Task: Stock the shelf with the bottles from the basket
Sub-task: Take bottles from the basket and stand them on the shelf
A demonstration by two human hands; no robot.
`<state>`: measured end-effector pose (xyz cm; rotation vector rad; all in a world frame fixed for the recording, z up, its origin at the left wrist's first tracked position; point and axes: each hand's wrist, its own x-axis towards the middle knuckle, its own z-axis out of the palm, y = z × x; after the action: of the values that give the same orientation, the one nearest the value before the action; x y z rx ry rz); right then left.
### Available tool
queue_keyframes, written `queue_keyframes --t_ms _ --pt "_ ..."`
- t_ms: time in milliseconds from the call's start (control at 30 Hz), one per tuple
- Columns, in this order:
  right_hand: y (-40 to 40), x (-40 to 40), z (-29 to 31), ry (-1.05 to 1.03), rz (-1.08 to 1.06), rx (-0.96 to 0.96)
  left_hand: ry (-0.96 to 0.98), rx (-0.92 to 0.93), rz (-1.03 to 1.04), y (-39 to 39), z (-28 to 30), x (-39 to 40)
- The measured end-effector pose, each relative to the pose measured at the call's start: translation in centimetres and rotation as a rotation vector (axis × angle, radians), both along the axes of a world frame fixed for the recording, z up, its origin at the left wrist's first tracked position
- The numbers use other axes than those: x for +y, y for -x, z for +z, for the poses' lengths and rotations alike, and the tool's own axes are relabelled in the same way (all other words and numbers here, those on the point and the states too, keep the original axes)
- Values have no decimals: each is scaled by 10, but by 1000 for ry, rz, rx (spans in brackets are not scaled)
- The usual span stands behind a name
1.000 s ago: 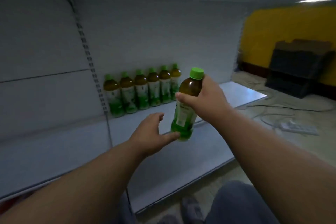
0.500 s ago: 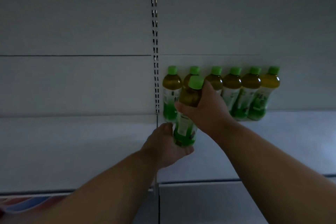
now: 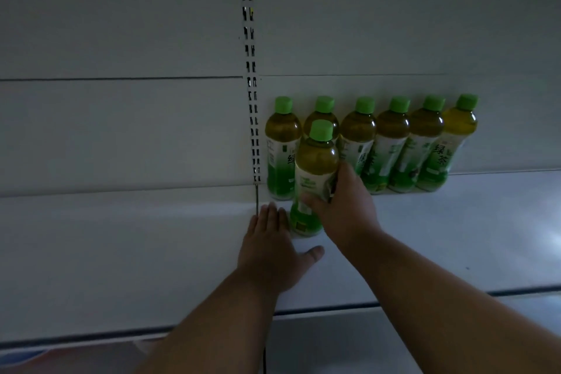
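Note:
A green-capped tea bottle [image 3: 314,170] stands upright on the white shelf [image 3: 121,252], in front of a row of several like bottles [image 3: 391,146] lined against the back panel. My right hand [image 3: 343,209] wraps the front bottle's lower half from the right. My left hand [image 3: 270,249] lies flat on the shelf just left of the bottle's base, fingers together and thumb out, holding nothing. The basket is out of view.
A slotted metal upright [image 3: 252,85] runs down the back panel just left of the bottle row. The shelf's front edge [image 3: 334,308] crosses below my wrists. Bare shelf stretches left of the upright and right of the row.
The bottle has come down from mid-air onto the shelf in front of the row. My left hand let go of its base and now rests flat on the shelf.

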<state>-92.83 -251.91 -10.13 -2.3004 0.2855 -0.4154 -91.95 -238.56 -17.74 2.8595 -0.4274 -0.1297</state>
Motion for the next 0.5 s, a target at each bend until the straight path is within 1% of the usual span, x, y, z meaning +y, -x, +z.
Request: queue_keyframes --t_ms 300,433,500 --pt "-27 11 3 57 -38 10 45 -34 23 -6 -9 0" --pt "-33 19 0 48 -82 7 58 -57 14 -8 -12 1" --pt "-33 22 -2 12 -94 -8 55 -51 10 -8 -12 1"
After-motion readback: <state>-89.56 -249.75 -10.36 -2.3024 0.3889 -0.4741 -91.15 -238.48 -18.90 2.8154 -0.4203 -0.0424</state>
